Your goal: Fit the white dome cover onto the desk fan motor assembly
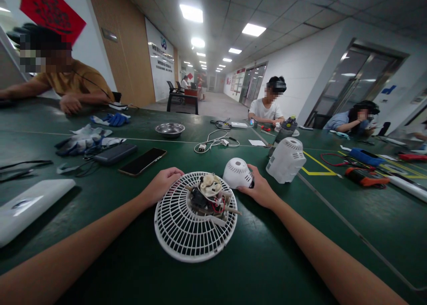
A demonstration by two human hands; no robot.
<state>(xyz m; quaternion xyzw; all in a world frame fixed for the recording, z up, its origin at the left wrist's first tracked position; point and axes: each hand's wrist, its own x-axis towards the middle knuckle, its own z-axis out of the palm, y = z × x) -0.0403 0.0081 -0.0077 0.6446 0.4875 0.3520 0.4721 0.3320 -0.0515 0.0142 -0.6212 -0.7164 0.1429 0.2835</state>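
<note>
A round white fan grille (176,225) lies on the green table in front of me. On it sits the bared fan motor (208,193), with a cream gear housing, red wires and dark parts. My left hand (163,183) grips the grille's far left rim, its fingers curled there and partly hidden. My right hand (262,187) is closed on the side of a rounded white motor cover (237,173) with slots, just right of the motor. Its thumb and fingers hold the cover's right edge. Further right stands a larger white slotted housing (287,160).
Left are a phone (143,161), a dark power bank (115,154), gloves (85,140) and a white case (33,209). Behind lie a steel bowl (170,129) and white cables (216,141). A bottle (287,129) and an orange multimeter (366,177) are right. Several people sit around.
</note>
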